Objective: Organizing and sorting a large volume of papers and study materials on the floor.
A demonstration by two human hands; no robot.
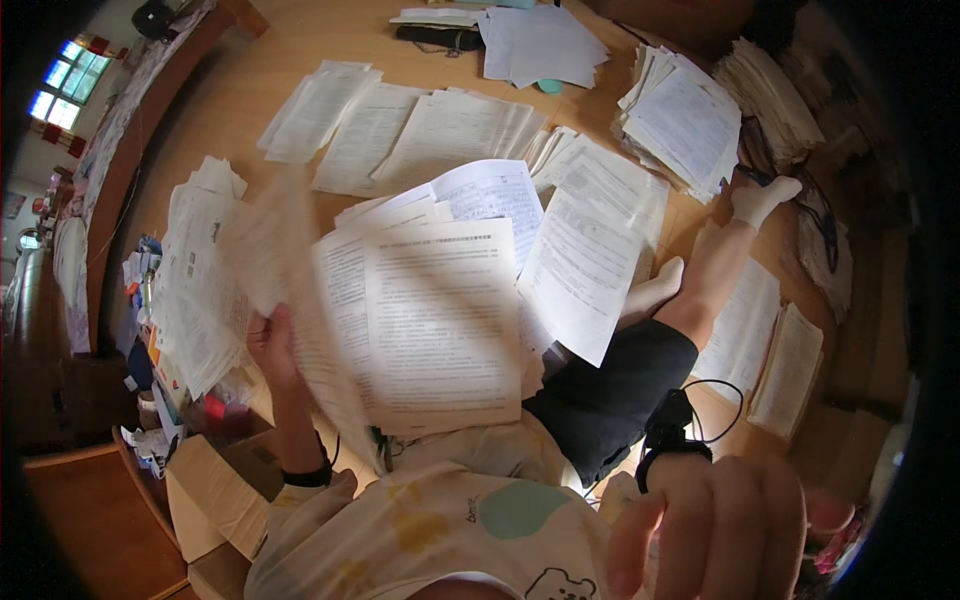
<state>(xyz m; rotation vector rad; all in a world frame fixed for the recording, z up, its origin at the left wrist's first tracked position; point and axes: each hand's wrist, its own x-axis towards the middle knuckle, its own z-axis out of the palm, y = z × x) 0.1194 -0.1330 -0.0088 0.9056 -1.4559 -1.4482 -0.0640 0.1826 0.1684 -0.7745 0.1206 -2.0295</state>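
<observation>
My left hand (275, 345) is closed on the edge of a printed sheet (275, 245), which is lifted and smeared by motion. Beside it, a stack of printed papers (440, 330) lies over my lap, its top page facing up. My right hand (725, 525) is raised close to the camera at the lower right, away from the papers. Its fingers are loosely bent and partly apart, nothing visible in them; the lower frame edge cuts off some of the hand. Both wrists wear dark bands. A handwritten sheet (495, 205) sticks out behind the lap stack.
More paper piles lie on the wooden floor: a fanned row (400, 135) ahead, a left pile (200, 280), a thick right stack (685, 115) and bundles (785, 370) beyond my leg (725, 265). Loose sheets (605, 240) rest against my leg. A cardboard box (215, 490) stands lower left.
</observation>
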